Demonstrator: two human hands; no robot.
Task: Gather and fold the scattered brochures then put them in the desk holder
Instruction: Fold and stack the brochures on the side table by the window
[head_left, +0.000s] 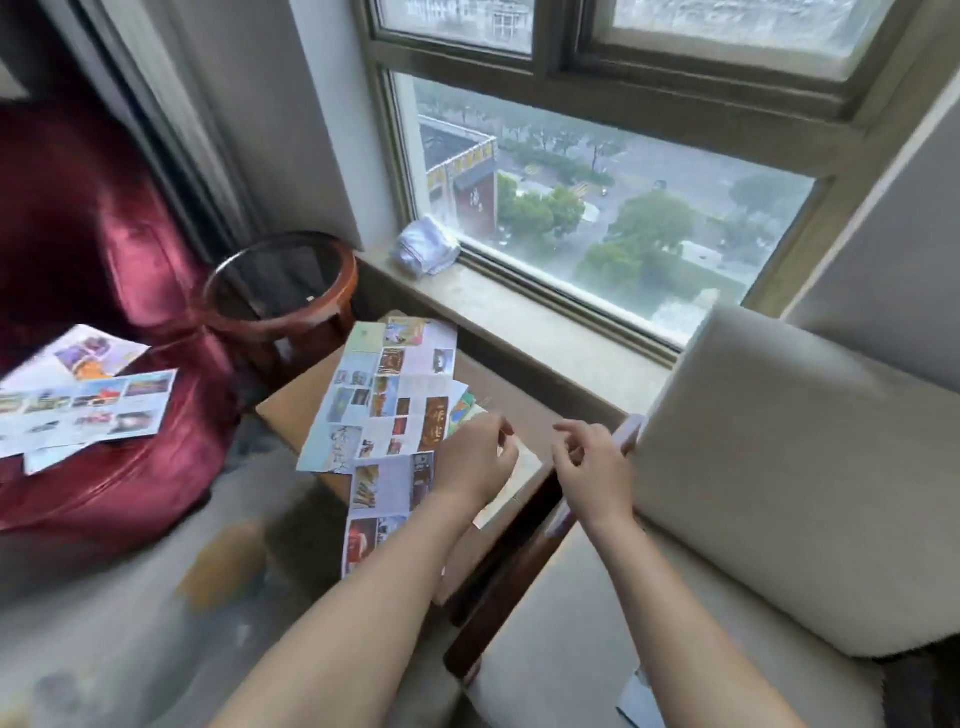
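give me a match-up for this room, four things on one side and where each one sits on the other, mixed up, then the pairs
1 long unfolded brochure
2 crumpled cloth
3 blue-edged brochure
4 round glass-topped stand

a on the windowsill
b on the red chair
c between the red chair and the windowsill
d on the small wooden table

Pairs: 1-d, 2-a, 3-b, 4-c

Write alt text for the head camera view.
A person's left hand touches unfolded brochures spread across a small wooden table, while the right hand hovers beside it holding nothing. On the left, more brochures lie on a red armchair; a window is ahead and a cream chair on the right.
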